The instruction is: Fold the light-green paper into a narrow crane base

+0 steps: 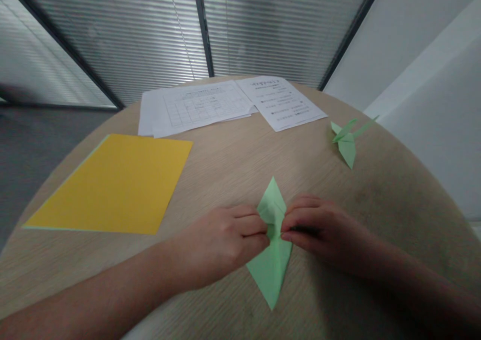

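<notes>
A folded sheet of light green origami paper (268, 267), shaped like a long diamond, lies in front of me with one point away from me and one toward me. My left hand (229, 237) is closed at its left edge near the middle, fingertips on the paper. From the right side my right hand (319, 224) pinches the opposite edge at about the same height. A crease runs down the middle of the paper between the hands. Part of each side edge is hidden by my fingers.
A stack of square paper, yellow sheet (116, 184) on top, lies at the left. Printed white sheets (203, 107) and another printed page (281, 102) lie at the back. A folded green paper crane (345, 142) stands at the right, near the round table's edge (417, 164).
</notes>
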Demonstrator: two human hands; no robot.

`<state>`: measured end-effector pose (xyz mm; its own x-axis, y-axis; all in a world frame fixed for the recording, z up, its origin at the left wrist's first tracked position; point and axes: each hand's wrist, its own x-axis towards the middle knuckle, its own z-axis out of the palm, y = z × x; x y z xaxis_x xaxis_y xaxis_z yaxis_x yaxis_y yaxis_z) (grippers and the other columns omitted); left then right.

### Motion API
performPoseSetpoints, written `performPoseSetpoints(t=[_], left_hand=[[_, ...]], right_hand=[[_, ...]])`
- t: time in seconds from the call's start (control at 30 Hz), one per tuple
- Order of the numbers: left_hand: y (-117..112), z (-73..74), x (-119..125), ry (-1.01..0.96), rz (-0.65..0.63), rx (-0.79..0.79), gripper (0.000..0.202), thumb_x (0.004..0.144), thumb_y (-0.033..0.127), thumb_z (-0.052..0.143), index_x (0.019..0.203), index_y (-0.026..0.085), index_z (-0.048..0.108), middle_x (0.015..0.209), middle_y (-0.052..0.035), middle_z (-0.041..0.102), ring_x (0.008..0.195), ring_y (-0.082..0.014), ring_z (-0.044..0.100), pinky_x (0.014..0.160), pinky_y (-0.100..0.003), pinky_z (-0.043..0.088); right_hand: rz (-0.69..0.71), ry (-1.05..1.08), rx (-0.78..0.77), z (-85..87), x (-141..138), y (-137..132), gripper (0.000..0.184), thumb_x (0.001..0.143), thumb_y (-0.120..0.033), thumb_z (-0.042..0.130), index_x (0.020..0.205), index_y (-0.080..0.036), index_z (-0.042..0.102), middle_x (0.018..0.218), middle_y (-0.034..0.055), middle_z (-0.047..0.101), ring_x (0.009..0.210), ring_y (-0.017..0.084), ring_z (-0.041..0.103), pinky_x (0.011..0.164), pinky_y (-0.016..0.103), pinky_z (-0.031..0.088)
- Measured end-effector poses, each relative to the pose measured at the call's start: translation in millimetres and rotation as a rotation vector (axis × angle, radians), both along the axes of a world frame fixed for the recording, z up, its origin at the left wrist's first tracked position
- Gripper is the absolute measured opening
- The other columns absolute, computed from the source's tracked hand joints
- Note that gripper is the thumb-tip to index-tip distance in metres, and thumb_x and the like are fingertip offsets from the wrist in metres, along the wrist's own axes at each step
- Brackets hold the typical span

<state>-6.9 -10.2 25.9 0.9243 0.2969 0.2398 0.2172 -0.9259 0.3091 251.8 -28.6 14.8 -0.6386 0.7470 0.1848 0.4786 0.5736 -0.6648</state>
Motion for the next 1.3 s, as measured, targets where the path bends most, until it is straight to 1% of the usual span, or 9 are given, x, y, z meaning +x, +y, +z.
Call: performPoseSetpoints(t=[0.13, 0.23, 0.37, 0.5, 0.6, 0.7, 0.9, 1.1, 1.3], left_hand=[[-24, 7.2, 2, 0.056, 0.009, 0.086, 0.029, 0.107, 0.014, 0.045, 0.108, 0.014, 0.074, 0.099, -0.0099, 0.074, 0.094, -0.0247, 0.067, 0.085, -0.038, 0.059], [-45, 15.2, 1, 0.114, -0.003, 0.040, 0.032, 0.107, 0.016, 0.043, 0.115, 0.015, 0.074, 0.101, -0.0109, 0.075, 0.092, -0.0265, 0.067, 0.081, -0.040, 0.060], [-61, 20.6, -3, 0.100, 0.033, -0.048, 0.043, 0.110, 0.019, 0.032, 0.135, 0.016, 0.067, 0.118, -0.0109, 0.076, 0.107, -0.0267, 0.068, 0.093, -0.040, 0.058], [-60, 19.5, -7, 0.048, 0.026, -0.118, 0.047, 0.111, 0.017, 0.027, 0.143, 0.017, 0.061, 0.131, -0.0089, 0.073, 0.123, -0.0232, 0.066, 0.106, -0.036, 0.053], [-55, 18.7, -7, 0.059, 0.007, -0.182, 0.044, 0.109, 0.016, 0.037, 0.147, 0.022, 0.058, 0.129, -0.0075, 0.074, 0.121, -0.0230, 0.067, 0.107, -0.036, 0.054], [-54, 16.2, -5, 0.074, 0.000, -0.201, 0.042, 0.108, 0.019, 0.043, 0.148, 0.022, 0.057, 0.122, -0.0082, 0.075, 0.115, -0.0252, 0.068, 0.102, -0.039, 0.056], [-54, 8.6, -4, 0.105, -0.006, -0.116, 0.040, 0.110, 0.021, 0.038, 0.143, 0.020, 0.060, 0.118, -0.0074, 0.073, 0.109, -0.0249, 0.065, 0.099, -0.038, 0.054], [-52, 9.5, -5, 0.124, -0.024, -0.046, 0.034, 0.109, 0.019, 0.045, 0.137, 0.018, 0.064, 0.116, -0.0070, 0.071, 0.107, -0.0217, 0.064, 0.097, -0.033, 0.052], [-52, 8.4, -5, 0.119, -0.046, -0.023, 0.035, 0.109, 0.017, 0.043, 0.136, 0.015, 0.063, 0.118, -0.0076, 0.070, 0.110, -0.0228, 0.063, 0.097, -0.035, 0.051]], right_hand=[[0.013, -0.074, 0.054, -1.0, -7, -1, 0.012, 0.097, -0.019, 0.067, 0.086, -0.022, 0.070, 0.081, 0.0001, 0.073, 0.082, 0.017, 0.066, 0.077, 0.031, 0.048], [0.010, -0.096, 0.045, -0.6, -7, -1, 0.011, 0.095, -0.019, 0.070, 0.084, -0.023, 0.071, 0.081, -0.0004, 0.073, 0.082, 0.017, 0.066, 0.078, 0.032, 0.049], [0.038, -0.101, 0.039, 3.5, -4, -1, 0.010, 0.096, -0.020, 0.069, 0.086, -0.023, 0.071, 0.084, 0.0004, 0.074, 0.085, 0.018, 0.067, 0.082, 0.033, 0.050], [0.054, -0.140, 0.042, 7.8, -2, -4, 0.014, 0.097, -0.017, 0.065, 0.086, -0.022, 0.071, 0.086, 0.0019, 0.073, 0.085, 0.018, 0.066, 0.080, 0.033, 0.050], [0.072, -0.161, 0.047, 9.1, -1, -8, 0.018, 0.099, -0.017, 0.061, 0.085, -0.022, 0.070, 0.085, 0.0030, 0.071, 0.082, 0.018, 0.065, 0.077, 0.032, 0.050], [0.067, -0.160, 0.044, 8.7, 1, -9, 0.017, 0.099, -0.017, 0.060, 0.086, -0.022, 0.070, 0.085, 0.0032, 0.071, 0.081, 0.018, 0.065, 0.074, 0.031, 0.050], [0.018, -0.140, 0.033, 8.3, 2, -10, 0.015, 0.097, -0.017, 0.063, 0.085, -0.022, 0.071, 0.084, 0.0020, 0.072, 0.079, 0.017, 0.066, 0.072, 0.029, 0.049], [-0.045, -0.190, -0.041, 13.9, -1, -13, 0.011, 0.093, -0.014, 0.068, 0.086, -0.020, 0.073, 0.087, 0.0029, 0.075, 0.082, 0.018, 0.069, 0.076, 0.030, 0.050], [-0.040, -0.184, -0.031, 14.1, -3, -10, 0.010, 0.093, -0.014, 0.069, 0.084, -0.019, 0.072, 0.084, 0.0022, 0.074, 0.081, 0.017, 0.068, 0.076, 0.029, 0.048]])
